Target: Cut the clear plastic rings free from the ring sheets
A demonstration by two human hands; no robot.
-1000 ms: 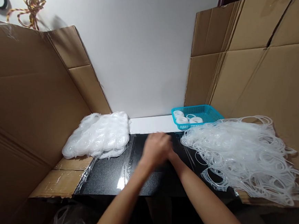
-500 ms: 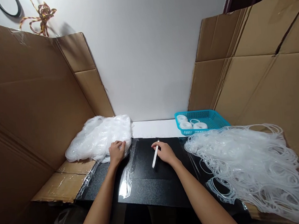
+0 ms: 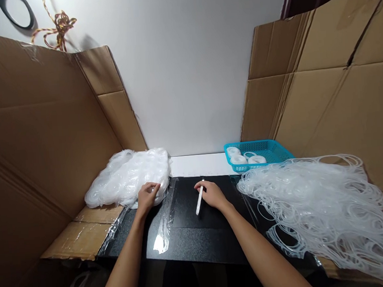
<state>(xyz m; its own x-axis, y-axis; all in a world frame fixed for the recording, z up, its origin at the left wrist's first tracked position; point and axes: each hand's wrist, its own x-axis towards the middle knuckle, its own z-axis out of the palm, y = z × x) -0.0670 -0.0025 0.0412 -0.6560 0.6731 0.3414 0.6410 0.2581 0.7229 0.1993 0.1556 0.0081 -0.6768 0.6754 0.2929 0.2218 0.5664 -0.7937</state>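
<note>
On the black mat (image 3: 193,245), a thin white stick (image 3: 199,202) is pinched by the right hand (image 3: 213,195), while the near edge of the left pile of clear rings (image 3: 128,177) is gripped by the left hand (image 3: 145,196). Picking one ring seems in progress; a careful separation from the pile is needed next.

blue plastic basket (image 3: 273,149) at back right of the black tabletop (image 3: 199,244), white rings inside | loose heap of clear rings (image 3: 319,208) spread at right, just before the basket | cardboard panels (image 3: 38,129) standing on both sides | white wall (image 3: 185,64) behind | twisted cord (image 3: 56,26) hanging top left
</note>
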